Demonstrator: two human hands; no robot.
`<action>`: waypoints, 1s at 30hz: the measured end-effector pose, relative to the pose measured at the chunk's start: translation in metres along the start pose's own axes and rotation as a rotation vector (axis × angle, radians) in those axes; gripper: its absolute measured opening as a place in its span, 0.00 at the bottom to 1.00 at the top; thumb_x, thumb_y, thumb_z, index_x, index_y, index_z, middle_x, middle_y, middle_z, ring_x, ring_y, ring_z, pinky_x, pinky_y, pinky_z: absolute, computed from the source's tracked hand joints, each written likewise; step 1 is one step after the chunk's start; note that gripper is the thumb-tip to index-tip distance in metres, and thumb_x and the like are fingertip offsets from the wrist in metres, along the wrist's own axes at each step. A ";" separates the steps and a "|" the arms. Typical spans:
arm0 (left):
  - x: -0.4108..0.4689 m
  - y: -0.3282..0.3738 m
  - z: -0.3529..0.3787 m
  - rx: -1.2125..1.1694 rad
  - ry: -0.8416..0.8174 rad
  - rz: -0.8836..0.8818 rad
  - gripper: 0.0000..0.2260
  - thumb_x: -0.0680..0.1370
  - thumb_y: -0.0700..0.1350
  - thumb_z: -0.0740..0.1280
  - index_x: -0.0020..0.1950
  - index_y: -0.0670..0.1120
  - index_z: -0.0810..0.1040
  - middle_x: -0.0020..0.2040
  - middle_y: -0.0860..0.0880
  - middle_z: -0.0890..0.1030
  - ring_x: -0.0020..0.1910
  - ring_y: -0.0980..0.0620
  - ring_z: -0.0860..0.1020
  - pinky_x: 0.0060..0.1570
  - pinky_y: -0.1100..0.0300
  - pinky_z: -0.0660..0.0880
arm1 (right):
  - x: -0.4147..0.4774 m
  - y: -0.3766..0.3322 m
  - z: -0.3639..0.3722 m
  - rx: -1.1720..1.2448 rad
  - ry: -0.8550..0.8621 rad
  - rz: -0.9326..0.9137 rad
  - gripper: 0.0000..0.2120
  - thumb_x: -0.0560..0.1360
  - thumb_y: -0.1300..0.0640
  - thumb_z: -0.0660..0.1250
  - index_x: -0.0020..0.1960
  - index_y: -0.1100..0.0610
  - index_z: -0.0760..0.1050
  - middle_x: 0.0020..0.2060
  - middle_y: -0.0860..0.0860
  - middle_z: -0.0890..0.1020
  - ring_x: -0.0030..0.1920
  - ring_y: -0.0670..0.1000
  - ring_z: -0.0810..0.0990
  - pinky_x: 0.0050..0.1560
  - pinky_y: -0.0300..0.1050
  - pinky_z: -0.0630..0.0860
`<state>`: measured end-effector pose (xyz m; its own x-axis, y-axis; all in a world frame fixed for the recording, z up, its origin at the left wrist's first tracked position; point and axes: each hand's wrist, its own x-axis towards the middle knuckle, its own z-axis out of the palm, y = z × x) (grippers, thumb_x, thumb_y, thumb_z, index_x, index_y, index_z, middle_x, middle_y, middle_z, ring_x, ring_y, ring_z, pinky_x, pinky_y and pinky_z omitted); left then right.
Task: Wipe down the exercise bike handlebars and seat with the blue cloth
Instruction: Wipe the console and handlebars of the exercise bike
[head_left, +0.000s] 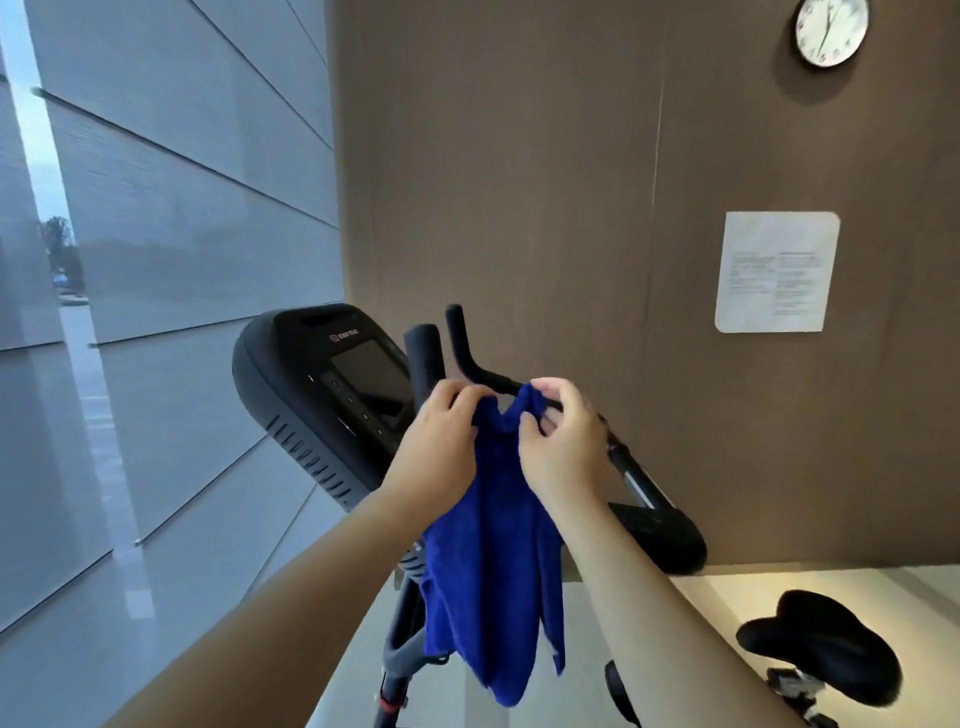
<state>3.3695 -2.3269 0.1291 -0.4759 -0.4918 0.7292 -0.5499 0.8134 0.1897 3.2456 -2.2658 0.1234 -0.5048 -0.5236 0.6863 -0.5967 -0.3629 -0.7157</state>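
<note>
A blue cloth (491, 561) hangs down in front of me, pinched at its top edge by both hands. My left hand (441, 447) grips the cloth's upper left corner. My right hand (563, 441) grips the upper right part. Just behind the hands run the bike's black handlebars (460, 343), their upright ends rising above my fingers. The black seat (821, 649) sits low at the right, apart from the cloth. The cloth and my hands hide the middle of the handlebars.
The bike's console (332, 384) with a dark screen stands left of the handlebars. A brown wall carries a paper notice (776, 270) and a clock (831, 31). A large window fills the left side. Pale floor lies below.
</note>
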 end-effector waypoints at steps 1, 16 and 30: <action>-0.010 -0.005 0.011 0.136 -0.144 0.074 0.21 0.77 0.38 0.55 0.70 0.46 0.66 0.68 0.47 0.68 0.68 0.48 0.66 0.67 0.65 0.61 | -0.010 0.012 0.005 -0.109 -0.137 -0.066 0.15 0.76 0.61 0.63 0.61 0.52 0.71 0.61 0.50 0.75 0.59 0.46 0.75 0.58 0.37 0.71; -0.027 -0.031 0.029 0.752 -0.189 0.434 0.29 0.76 0.61 0.52 0.68 0.44 0.70 0.66 0.47 0.75 0.66 0.48 0.72 0.66 0.47 0.66 | -0.051 0.066 0.034 -1.064 -0.141 -0.337 0.38 0.63 0.41 0.74 0.66 0.61 0.70 0.52 0.59 0.81 0.48 0.56 0.82 0.48 0.51 0.78; -0.039 -0.025 0.045 0.480 -0.027 0.339 0.26 0.70 0.49 0.74 0.65 0.43 0.74 0.61 0.46 0.79 0.62 0.46 0.76 0.62 0.49 0.72 | -0.055 0.068 0.033 -0.995 -0.160 -0.308 0.31 0.70 0.50 0.72 0.68 0.61 0.66 0.56 0.58 0.80 0.53 0.56 0.80 0.53 0.52 0.76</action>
<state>3.3709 -2.3420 0.0666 -0.6935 -0.2414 0.6788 -0.6099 0.6983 -0.3747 3.2534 -2.2874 0.0324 -0.1996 -0.6381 0.7436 -0.9647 0.2611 -0.0348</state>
